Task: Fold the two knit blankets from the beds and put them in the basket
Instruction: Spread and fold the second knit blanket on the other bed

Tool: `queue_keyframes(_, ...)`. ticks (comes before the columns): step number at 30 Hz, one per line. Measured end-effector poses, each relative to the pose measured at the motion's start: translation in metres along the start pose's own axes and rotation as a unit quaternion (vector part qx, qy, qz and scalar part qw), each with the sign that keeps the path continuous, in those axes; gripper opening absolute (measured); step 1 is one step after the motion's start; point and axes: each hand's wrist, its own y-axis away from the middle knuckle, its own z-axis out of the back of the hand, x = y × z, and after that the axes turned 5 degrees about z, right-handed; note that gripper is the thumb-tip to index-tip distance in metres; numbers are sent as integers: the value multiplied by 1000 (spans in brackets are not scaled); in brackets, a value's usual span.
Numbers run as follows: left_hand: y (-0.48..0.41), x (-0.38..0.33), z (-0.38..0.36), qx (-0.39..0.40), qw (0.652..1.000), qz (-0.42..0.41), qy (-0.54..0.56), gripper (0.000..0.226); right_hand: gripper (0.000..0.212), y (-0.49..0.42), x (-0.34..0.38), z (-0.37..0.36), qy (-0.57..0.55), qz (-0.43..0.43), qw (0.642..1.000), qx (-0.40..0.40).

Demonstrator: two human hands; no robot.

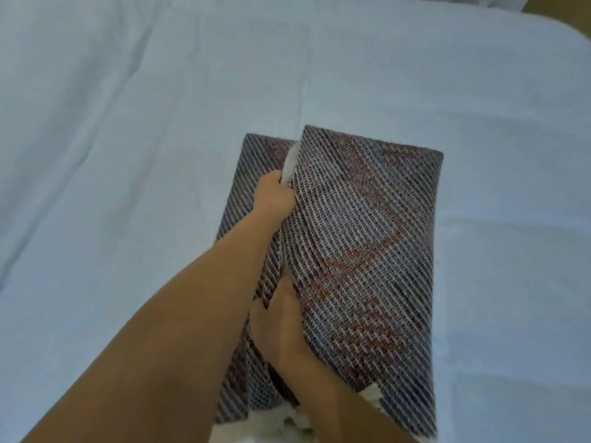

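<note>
A knit blanket with dark grey, white and reddish diagonal ribbing lies partly folded on the bed, its right half lifted over the left half. White fringe shows at its far edge and near its bottom edge. My left hand is closed on the raised edge of the upper layer near the far end. Closer to me, my right hand grips the same edge, with its fingers tucked under the fabric. Only this one blanket is in view, and I see no basket.
A pale blue sheet with soft creases covers the bed on all sides of the blanket. The bed's rounded corner is at the top right, with a strip of brown floor beyond it.
</note>
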Motion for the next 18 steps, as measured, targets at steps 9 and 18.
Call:
queue_keyframes(9,-50,70,86,52,995,86,19,21,64,-20,20,-105,47,-3,998,46)
queue_keyframes(18,-16,106,78,88,989,101,69,28,64,15,-19,-93,189,-7,977,100)
